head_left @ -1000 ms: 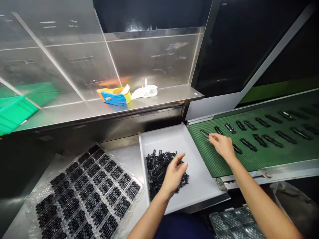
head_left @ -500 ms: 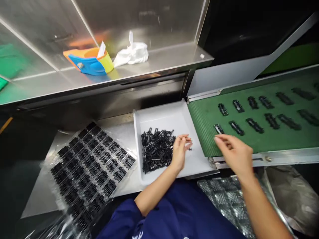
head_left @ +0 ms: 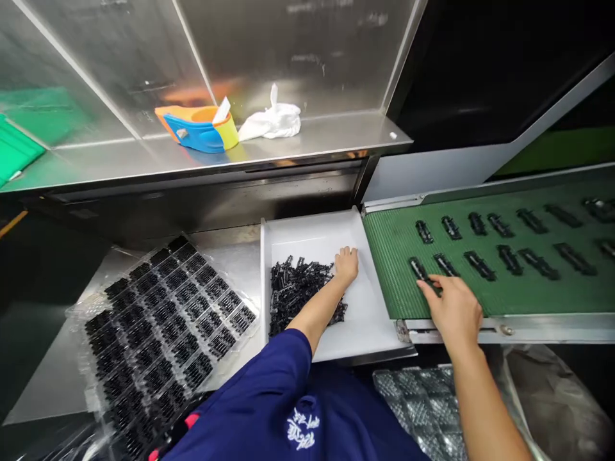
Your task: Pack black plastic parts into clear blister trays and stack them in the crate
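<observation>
My left hand (head_left: 346, 265) is inside the white tray (head_left: 369, 333), just beyond the right side of a pile of small black plastic parts (head_left: 300, 291). Its fingers are curled closed, and whatever they hold is hidden. Over the near left end of the green conveyor belt (head_left: 389, 282), my right hand (head_left: 455, 310) has thumb and index finger pinched at the lower end of a black plastic part (head_left: 418, 267). Similar black parts lie on the belt in two rows running off to the right.
Left of the tray, a clear blister tray (head_left: 168, 320) holds many black parts. On the steel shelf (head_left: 327, 131) stand an orange, blue and yellow holder (head_left: 199, 131) and a white cloth bundle (head_left: 276, 121). Clear blister trays (head_left: 423, 397) lie below the belt edge.
My left hand has reached farther into the tray, its fingers now curled. My right hand has stayed by the nearest belt part, its fingertips now at the part's end. The view has shifted slightly.
</observation>
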Action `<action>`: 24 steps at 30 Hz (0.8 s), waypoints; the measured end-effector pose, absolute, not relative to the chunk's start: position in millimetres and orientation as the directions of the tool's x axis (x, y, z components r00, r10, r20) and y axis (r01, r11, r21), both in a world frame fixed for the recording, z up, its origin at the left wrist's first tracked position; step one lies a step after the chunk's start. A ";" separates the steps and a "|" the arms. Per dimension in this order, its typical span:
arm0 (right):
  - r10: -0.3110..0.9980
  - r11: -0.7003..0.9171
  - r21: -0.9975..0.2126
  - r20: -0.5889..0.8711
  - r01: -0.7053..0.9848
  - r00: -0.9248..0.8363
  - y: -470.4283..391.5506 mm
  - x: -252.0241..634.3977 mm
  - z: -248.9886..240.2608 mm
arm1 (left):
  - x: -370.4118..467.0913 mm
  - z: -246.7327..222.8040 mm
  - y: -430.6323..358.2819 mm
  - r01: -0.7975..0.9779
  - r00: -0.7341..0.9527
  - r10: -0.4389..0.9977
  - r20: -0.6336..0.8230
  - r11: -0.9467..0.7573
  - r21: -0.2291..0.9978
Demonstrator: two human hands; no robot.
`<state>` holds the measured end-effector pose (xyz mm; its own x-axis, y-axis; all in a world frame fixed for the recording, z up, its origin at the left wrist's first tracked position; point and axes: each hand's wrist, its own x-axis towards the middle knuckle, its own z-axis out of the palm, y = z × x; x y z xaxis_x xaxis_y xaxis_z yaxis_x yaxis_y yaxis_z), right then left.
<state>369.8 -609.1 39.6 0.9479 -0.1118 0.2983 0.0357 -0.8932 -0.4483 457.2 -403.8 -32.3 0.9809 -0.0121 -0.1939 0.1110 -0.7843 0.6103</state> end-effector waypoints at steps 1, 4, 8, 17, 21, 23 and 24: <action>-0.112 -0.881 -0.470 0.305 0.047 0.946 -608.5 368.5 40.8 | 465.2 -28.9 -401.8 0.126 0.981 0.009 -0.194 -0.791 0.598; -0.123 -0.827 -0.558 0.305 0.072 0.944 -609.4 361.4 45.0 | 479.9 -19.9 -391.7 0.128 0.980 0.005 -0.197 -0.780 0.613; -0.147 -0.717 -0.693 0.250 0.071 0.957 -610.4 343.0 53.0 | 474.3 -8.5 -372.7 0.077 0.976 -0.089 -0.198 -0.710 0.700; 0.154 -0.231 -0.971 0.026 0.061 0.988 -539.1 306.5 80.5 | 336.4 69.6 -299.5 -0.017 0.964 -0.265 -0.007 -0.088 0.996; 0.394 -0.149 -0.987 -0.116 -0.061 0.912 -486.4 284.9 83.7 | 277.9 90.1 -288.2 0.107 0.992 -0.100 -0.071 0.421 0.901; 0.415 -0.171 -0.983 -0.135 -0.069 0.900 -463.5 274.7 85.1 | 258.0 90.5 -285.3 0.163 0.984 -0.032 -0.176 0.565 0.809; 0.386 -0.181 -0.982 -0.127 -0.060 0.914 -454.0 270.4 86.1 | 249.8 89.7 -283.5 0.176 0.976 -0.008 -0.217 0.613 0.770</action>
